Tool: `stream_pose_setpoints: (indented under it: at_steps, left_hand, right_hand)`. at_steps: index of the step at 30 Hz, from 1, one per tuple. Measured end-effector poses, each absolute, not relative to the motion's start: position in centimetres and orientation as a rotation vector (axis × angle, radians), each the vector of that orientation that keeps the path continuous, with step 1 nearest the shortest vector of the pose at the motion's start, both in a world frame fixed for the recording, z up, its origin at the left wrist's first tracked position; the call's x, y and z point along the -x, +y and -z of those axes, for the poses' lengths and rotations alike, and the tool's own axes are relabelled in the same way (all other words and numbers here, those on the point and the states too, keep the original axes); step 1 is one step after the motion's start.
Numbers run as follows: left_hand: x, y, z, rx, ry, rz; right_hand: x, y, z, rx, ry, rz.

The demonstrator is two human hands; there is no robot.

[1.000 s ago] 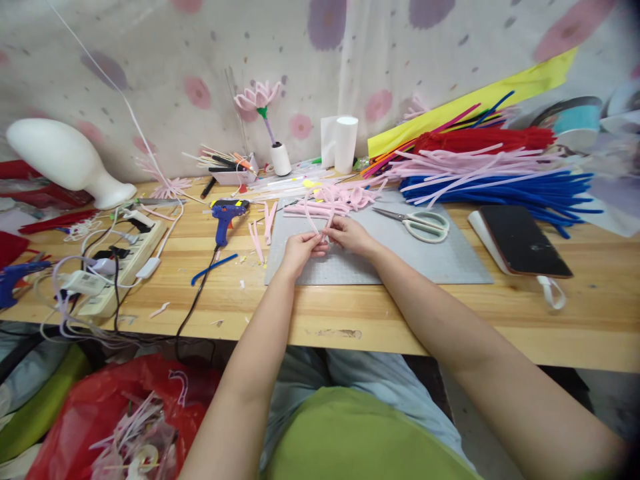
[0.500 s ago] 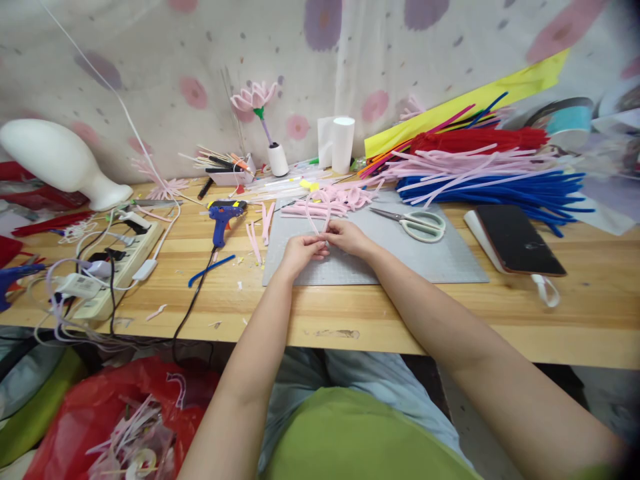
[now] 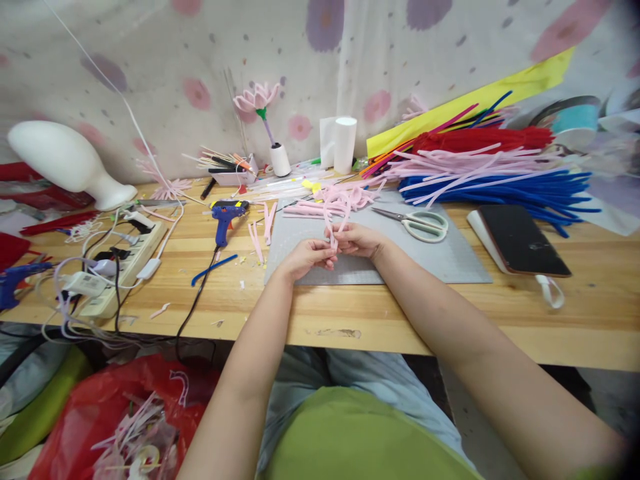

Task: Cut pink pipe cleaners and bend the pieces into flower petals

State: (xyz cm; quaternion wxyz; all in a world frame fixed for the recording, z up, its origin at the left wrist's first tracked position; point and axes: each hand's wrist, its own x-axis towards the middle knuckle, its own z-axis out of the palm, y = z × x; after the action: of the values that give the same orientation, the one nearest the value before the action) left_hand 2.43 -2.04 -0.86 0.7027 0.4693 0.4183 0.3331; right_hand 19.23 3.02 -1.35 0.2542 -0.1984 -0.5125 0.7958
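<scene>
Both my hands meet over the grey cutting mat (image 3: 440, 257) and pinch a bent pink pipe cleaner (image 3: 336, 215) that loops upward from the fingers. My left hand (image 3: 306, 257) is closed on its lower end. My right hand (image 3: 359, 240) is closed on it just to the right, fingertips touching the left hand's. A heap of bent pink pipe cleaner pieces (image 3: 345, 197) lies on the mat's far edge, right behind my hands. White-handled scissors (image 3: 419, 223) lie on the mat to the right.
A blue glue gun (image 3: 225, 216) and a power strip (image 3: 123, 263) with tangled cables sit at left. Long pink, blue and red pipe cleaners (image 3: 500, 173) pile at back right, beside a black phone (image 3: 523, 248). A red bag (image 3: 110, 420) of scraps hangs below the table edge.
Both hands have drawn slightly nearer and to the right, and the pink loop now stands narrower and more upright between the fingers.
</scene>
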Motion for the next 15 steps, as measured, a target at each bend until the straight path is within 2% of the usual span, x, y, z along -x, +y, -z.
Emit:
stream_pose_setpoints:
  at_steps: [6,15]
  left_hand:
    - [-2.3,-1.8,1.4,-1.035,0.942,-0.720]
    - [-2.7,-2.1,0.9,-1.059,0.995,-0.652]
  right_hand:
    - [-19.2,4.2,1.6,0.582,-0.976,-1.972]
    - [-20.8,5.3,1.3,0.770,-0.801,-1.821]
